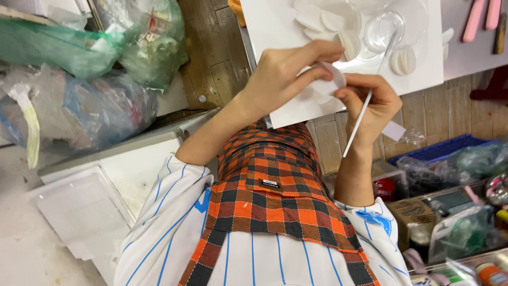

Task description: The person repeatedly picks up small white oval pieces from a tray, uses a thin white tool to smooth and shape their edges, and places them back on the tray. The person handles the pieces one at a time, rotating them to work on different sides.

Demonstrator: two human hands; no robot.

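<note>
My left hand (pixel 286 74) pinches a small white round disc (pixel 332 78) between thumb and fingers, just over the near edge of a white board (pixel 264 26). My right hand (pixel 373 103) is close beside it and touches the disc's edge. It grips a thin white stick (pixel 362 119) whose upper end reaches up to a clear glass bowl (pixel 394 26) on the board. Several more white discs (pixel 323 21) lie in loose piles on the board around the bowl. I wear an orange and black checked apron (pixel 270 190) over a white striped shirt.
Bulging plastic bags (pixel 79 79) are piled at the left above a white lidded box (pixel 79 206). Pink-handled tools (pixel 479 18) lie at the top right. A blue crate (pixel 444 148), a cardboard box (pixel 415 212) and bagged clutter crowd the lower right.
</note>
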